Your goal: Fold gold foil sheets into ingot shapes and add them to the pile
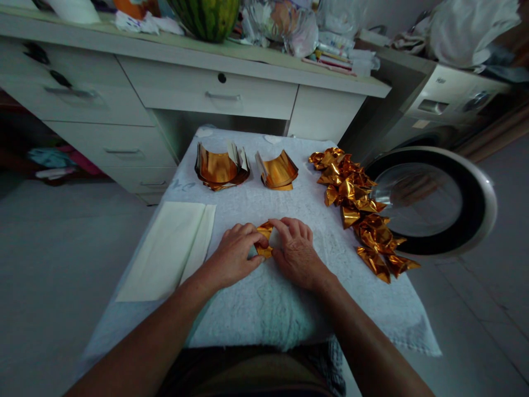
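Between my two hands lies a small piece of gold foil paper [264,251], low over the cloth. My left hand [239,251] pinches it from the left, with thumb and forefinger on the foil. My right hand [296,248] is curled at its right end, thumb and forefinger around a pale part; the fingers hide much of the piece. Beyond the hands stand two curved stacks of gold foil sheets, a larger stack [219,167] and a smaller stack [278,170]. On the right runs a heap of folded gold foil pieces [349,184].
A pale cloth [264,314] covers the small table. White folded paper [163,248] lies at its left edge. Behind is a counter with drawers [219,91], holding a watermelon [206,16] and plastic bags. A washing machine's open round door [481,204] reaches beside the table's right edge.
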A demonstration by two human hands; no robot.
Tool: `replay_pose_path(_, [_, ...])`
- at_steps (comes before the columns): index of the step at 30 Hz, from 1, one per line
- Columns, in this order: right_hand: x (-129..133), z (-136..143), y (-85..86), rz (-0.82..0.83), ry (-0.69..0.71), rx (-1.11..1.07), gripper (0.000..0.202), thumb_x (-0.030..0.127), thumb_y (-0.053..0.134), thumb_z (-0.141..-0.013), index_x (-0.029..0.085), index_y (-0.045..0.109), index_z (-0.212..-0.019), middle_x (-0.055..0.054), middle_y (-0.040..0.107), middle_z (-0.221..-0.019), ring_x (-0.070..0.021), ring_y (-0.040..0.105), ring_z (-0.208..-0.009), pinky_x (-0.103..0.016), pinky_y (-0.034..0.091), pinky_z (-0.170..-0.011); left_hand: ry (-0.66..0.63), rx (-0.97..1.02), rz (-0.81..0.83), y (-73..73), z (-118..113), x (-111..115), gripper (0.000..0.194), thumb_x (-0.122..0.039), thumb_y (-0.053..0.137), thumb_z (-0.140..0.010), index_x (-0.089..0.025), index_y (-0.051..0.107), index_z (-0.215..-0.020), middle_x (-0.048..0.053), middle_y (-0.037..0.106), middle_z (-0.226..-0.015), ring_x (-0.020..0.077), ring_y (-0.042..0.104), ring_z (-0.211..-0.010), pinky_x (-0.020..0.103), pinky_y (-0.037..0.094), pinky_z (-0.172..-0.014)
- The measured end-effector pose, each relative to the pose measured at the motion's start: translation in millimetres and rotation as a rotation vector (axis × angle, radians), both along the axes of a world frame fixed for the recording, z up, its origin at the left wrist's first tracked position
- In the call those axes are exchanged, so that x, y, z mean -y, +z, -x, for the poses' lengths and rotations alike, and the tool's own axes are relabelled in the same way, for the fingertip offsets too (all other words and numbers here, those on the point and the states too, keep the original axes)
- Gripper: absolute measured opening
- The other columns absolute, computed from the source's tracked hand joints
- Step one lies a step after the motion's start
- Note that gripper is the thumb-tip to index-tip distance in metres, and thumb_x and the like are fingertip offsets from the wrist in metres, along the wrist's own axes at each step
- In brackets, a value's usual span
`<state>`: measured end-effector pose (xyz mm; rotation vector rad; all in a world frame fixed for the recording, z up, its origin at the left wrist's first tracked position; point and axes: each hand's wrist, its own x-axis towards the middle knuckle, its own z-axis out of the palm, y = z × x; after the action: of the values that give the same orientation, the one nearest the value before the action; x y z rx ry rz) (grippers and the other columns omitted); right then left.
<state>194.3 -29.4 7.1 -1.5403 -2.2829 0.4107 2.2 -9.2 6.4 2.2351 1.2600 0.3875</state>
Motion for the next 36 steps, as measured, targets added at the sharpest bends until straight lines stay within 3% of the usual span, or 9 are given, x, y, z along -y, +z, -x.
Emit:
replay_pose_path(12, [-4.4, -18.4, -2.1, 0.065, 0.001, 0.04, 0.078, 0.013, 0.051, -0.081, 0.026, 0.022, -0.152, -0.013, 0.036, -0.145, -0.03, 0.03, -0.134, -0.054, 0.025, -0.111, -0.005, 0.007, 0.011, 0.3, 0.0, -0.5, 0.018, -0.018, 0.063, -0.078, -0.026, 0.065, -0.094, 0.002, 0.062, -0.103, 0.025, 0.052, -0.103, 0.042, 0.039, -0.091])
replay_pose_path(17, [-12.3, -34.5, 8.9, 0.151, 0.031, 0.009, 0.08, 0.013, 0.053, -0.079, 0.02, 0.022, -0.153, -0.015, 0.04, -0.144, -0.029, 0.034, -0.134, -0.052, 0.027, -0.111, -0.001, 0.01, 0.013, 1.6, -0.6, -0.7, 0.018, -0.018, 0.062, -0.077, -0.025, 0.065, -0.093, 0.002, 0.062, -0.101, 0.0258, 0.053, -0.103, 0.043, 0.039, -0.091])
replay_pose_path(22, [-30.3, -27.0, 24.6, 0.137, 0.1, -0.022, 0.043, 0.018, 0.051, -0.089, 0.016, 0.054, -0.131, -0.014, 0.058, -0.124, -0.0262, 0.051, -0.116, -0.044, 0.039, -0.099, -0.001, 0.026, -0.026, 0.1, -0.6, 0.8, 0.019, -0.015, 0.06, -0.076, -0.024, 0.065, -0.092, 0.002, 0.062, -0.099, 0.0251, 0.053, -0.101, 0.042, 0.04, -0.089])
replay_pose_path(26, [-51.0, -9.2, 19.9, 0.058, 0.038, -0.027, 0.028, 0.013, 0.042, -0.094, 0.015, 0.067, -0.107, -0.01, 0.066, -0.102, -0.0203, 0.057, -0.098, -0.035, 0.04, -0.092, 0.003, 0.043, -0.058, -1.7, -2.2, 1.7, 0.008, -0.023, 0.061, -0.084, -0.024, 0.066, -0.09, 0.003, 0.062, -0.097, 0.0249, 0.055, -0.099, 0.041, 0.04, -0.087])
replay_pose_path(30, [-63.2, -0.1, 7.6, 0.046, -0.005, -0.032, 0.026, 0.018, 0.048, -0.095, 0.017, 0.069, -0.079, -0.005, 0.064, -0.081, -0.0183, 0.056, -0.085, -0.031, 0.04, -0.083, 0.005, 0.046, -0.095, -3.2, -4.6, 1.7, 0.01, -0.019, 0.057, -0.087, -0.024, 0.066, -0.089, 0.003, 0.062, -0.095, 0.023, 0.056, -0.097, 0.04, 0.04, -0.086])
replay_pose_path(34, [-61.4, -2.0, 0.3, 0.03, -0.034, -0.057, 0.01, 0.017, 0.061, -0.087, 0.017, 0.068, -0.08, -0.005, 0.063, -0.086, -0.0187, 0.055, -0.088, -0.032, 0.039, -0.085, 0.091, 0.038, -0.128, -6.0, -6.2, 2.5, 0.006, -0.017, 0.063, -0.081, -0.023, 0.061, -0.083, 0.002, 0.059, -0.095, 0.0233, 0.054, -0.097, 0.039, 0.041, -0.085])
replay_pose_path(36, [-58.3, -3.8, -1.4, 0.03, -0.023, -0.069, 0.003, 0.016, 0.065, -0.083, 0.017, 0.068, -0.083, -0.006, 0.063, -0.09, -0.0195, 0.055, -0.089, -0.032, 0.04, -0.085, 0.193, 0.015, -0.156, -7.9, -6.2, 3.0, 0.018, -0.022, 0.068, -0.077, -0.024, 0.059, -0.092, 0.003, 0.058, -0.101, 0.0259, 0.052, -0.101, 0.041, 0.041, -0.086])
